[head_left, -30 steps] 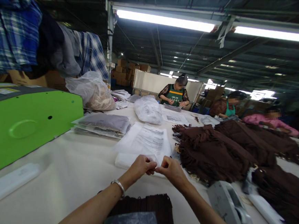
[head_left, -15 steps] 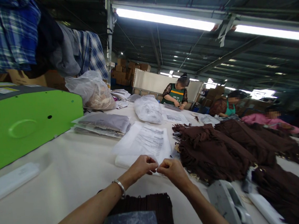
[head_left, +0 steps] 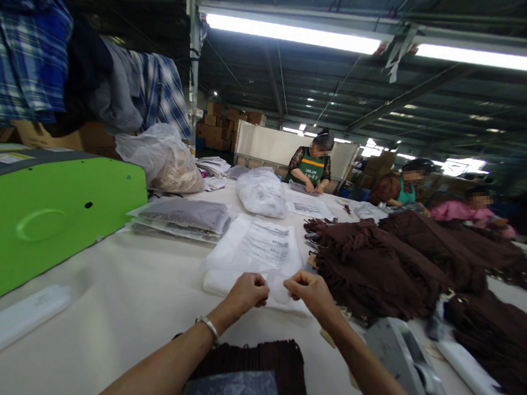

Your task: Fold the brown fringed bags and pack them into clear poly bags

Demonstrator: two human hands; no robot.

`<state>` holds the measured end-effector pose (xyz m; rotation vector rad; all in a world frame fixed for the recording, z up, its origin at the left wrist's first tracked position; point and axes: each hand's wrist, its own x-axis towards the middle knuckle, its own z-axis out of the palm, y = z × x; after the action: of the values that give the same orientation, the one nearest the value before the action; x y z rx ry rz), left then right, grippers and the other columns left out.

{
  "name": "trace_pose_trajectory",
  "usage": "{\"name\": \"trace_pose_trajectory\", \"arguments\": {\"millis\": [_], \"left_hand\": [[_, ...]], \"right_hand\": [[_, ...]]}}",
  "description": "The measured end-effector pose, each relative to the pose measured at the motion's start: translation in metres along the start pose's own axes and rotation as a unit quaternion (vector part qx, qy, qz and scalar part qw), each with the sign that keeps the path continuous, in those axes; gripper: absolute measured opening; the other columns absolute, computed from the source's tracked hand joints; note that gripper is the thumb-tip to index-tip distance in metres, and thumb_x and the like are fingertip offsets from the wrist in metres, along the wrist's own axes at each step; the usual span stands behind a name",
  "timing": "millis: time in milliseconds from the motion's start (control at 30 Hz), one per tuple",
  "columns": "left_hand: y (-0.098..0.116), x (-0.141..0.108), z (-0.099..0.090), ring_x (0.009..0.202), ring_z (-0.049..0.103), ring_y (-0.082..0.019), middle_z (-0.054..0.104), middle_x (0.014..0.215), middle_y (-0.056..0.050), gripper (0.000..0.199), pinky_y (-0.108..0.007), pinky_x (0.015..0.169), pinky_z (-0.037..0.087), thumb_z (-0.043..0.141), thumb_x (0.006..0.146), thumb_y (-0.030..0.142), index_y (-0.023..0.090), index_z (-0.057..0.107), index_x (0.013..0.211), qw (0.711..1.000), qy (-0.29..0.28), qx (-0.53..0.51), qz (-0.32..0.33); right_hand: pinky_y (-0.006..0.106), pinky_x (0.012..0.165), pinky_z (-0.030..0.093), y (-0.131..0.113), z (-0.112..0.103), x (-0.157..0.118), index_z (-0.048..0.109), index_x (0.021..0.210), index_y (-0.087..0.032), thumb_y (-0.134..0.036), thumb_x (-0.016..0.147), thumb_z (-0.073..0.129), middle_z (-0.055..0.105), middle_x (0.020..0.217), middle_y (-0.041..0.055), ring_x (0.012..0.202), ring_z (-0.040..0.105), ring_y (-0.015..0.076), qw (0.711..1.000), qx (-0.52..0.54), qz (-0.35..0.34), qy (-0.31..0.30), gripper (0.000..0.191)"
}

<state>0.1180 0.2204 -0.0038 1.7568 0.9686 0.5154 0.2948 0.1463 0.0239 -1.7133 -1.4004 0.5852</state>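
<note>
Printed plastic bag (head_left: 267, 243): two-hand pinch

Left hand (head_left: 262, 290): thumb and fingertips closed, pinching film at the bag's near side. Right hand (head_left: 291, 288): likewise closed on the film, just apart from the left. The bag lies inward from the near edge of the surface (head_left: 137, 329). Brown textiles (head_left: 387, 264) are heaped toward the right edge.

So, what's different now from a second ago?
The left hand moved a little left and the right hand a little right, opening a gap over the printed white plastic where they had nearly met. Whether they grip it is unclear. Across the table, a co-worker's hands came down closer together. The brown cloth pile and green machine stayed put.
</note>
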Motion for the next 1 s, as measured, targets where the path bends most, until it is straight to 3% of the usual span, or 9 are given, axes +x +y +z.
{"name": "trace_pose_trajectory", "arguments": {"millis": [167, 233, 300, 400, 500, 600, 733, 833, 1000], "left_hand": [[0.009, -0.029, -0.011, 0.057, 0.064, -0.025, 0.062, 0.052, -0.004, 0.005, -0.035, 0.061, 0.049, 0.06, 0.061, 0.019, 0.018, 0.06, 0.056, 0.983, -0.012, 0.183, 0.019], [0.023, -0.041, -0.014, 0.067, 0.066, -0.029, 0.065, 0.059, -0.007, 0.009, -0.038, 0.069, 0.048, 0.067, 0.061, 0.023, 0.019, 0.061, 0.055, 0.967, -0.009, 0.245, 0.066], [0.04, -0.046, -0.014, 0.079, 0.066, -0.03, 0.069, 0.074, -0.009, 0.012, -0.04, 0.076, 0.046, 0.066, 0.071, 0.031, 0.02, 0.066, 0.067, 0.954, 0.009, 0.279, 0.11], [0.058, -0.034, -0.012, 0.102, 0.06, -0.03, 0.068, 0.104, -0.012, 0.02, -0.042, 0.089, 0.042, 0.052, 0.087, 0.025, 0.02, 0.065, 0.1, 0.904, 0.074, 0.372, 0.2], [0.057, -0.01, -0.009, 0.103, 0.058, -0.03, 0.066, 0.104, -0.014, 0.018, -0.042, 0.087, 0.042, 0.052, 0.085, 0.013, 0.015, 0.064, 0.099, 0.836, 0.109, 0.473, 0.257], [0.048, 0.007, -0.001, 0.092, 0.062, -0.027, 0.068, 0.092, -0.013, 0.016, -0.04, 0.08, 0.045, 0.049, 0.087, 0.008, 0.013, 0.064, 0.09, 0.823, 0.107, 0.496, 0.254], [0.039, 0.013, 0.006, 0.09, 0.063, -0.025, 0.068, 0.093, -0.011, 0.02, -0.038, 0.079, 0.044, 0.044, 0.093, 0.009, 0.013, 0.062, 0.099, 0.808, 0.113, 0.517, 0.259], [0.03, 0.012, -0.009, 0.092, 0.063, -0.025, 0.068, 0.093, -0.011, 0.019, -0.038, 0.08, 0.043, 0.045, 0.093, 0.009, 0.014, 0.062, 0.097, 0.798, 0.114, 0.536, 0.251], [0.004, 0.007, -0.061, 0.087, 0.064, -0.028, 0.068, 0.088, -0.016, 0.02, -0.04, 0.078, 0.043, 0.046, 0.089, 0.004, 0.01, 0.065, 0.091, 0.799, 0.151, 0.557, 0.169]], "right_hand": [[0.026, 0.056, 0.046, 0.0, -0.007, 0.007, 0.057, 0.07, -0.018, -0.045, 0.077, 0.053, 0.064, 0.066, 0.0028, 0.06, 0.06, 0.0166, 0.996, -0.043, 0.008, 0.073, 0.028], [0.026, 0.057, 0.044, -0.004, -0.006, 0.006, 0.057, 0.066, -0.019, -0.041, 0.076, 0.056, 0.063, 0.062, 0.0013, 0.06, 0.059, 0.0167, 0.993, -0.086, -0.003, 0.081, 0.024], [0.025, 0.058, 0.041, -0.011, -0.004, 0.003, 0.056, 0.063, -0.02, -0.035, 0.076, 0.059, 0.062, 0.061, -0.0001, 0.06, 0.058, 0.016, 0.988, -0.133, -0.019, 0.078, 0.02], [0.023, 0.058, 0.038, -0.025, 0.001, -0.004, 0.056, 0.064, -0.02, -0.027, 0.078, 0.059, 0.063, 0.061, -0.0014, 0.06, 0.058, 0.0141, 0.976, -0.206, -0.04, 0.06, 0.016], [0.024, 0.06, 0.037, -0.035, 0.006, -0.008, 0.058, 0.069, -0.02, -0.021, 0.08, 0.057, 0.065, 0.066, -0.0006, 0.063, 0.061, 0.0146, 0.954, -0.293, -0.048, 0.048, 0.011], [0.026, 0.062, 0.038, -0.04, 0.012, -0.006, 0.061, 0.085, -0.02, -0.02, 0.083, 0.056, 0.07, 0.08, 0.0041, 0.074, 0.065, 0.0192, 0.922, -0.382, -0.042, 0.045, 0.005], [0.029, 0.065, 0.042, -0.038, 0.02, 0.001, 0.06, 0.1, -0.019, -0.015, 0.088, 0.05, 0.072, 0.093, 0.0093, 0.081, 0.069, 0.0234, 0.884, -0.466, -0.037, 0.008, 0.016], [0.029, 0.066, 0.044, -0.032, 0.022, 0.001, 0.06, 0.101, -0.02, -0.011, 0.089, 0.046, 0.072, 0.093, 0.009, 0.083, 0.07, 0.0236, 0.864, -0.501, -0.046, -0.025, 0.019], [0.028, 0.064, 0.044, -0.014, 0.008, -0.013, 0.06, 0.103, -0.02, -0.009, 0.091, 0.044, 0.071, 0.092, 0.0089, 0.084, 0.07, 0.0243, 0.842, -0.535, -0.042, -0.048, 0.023]]}}
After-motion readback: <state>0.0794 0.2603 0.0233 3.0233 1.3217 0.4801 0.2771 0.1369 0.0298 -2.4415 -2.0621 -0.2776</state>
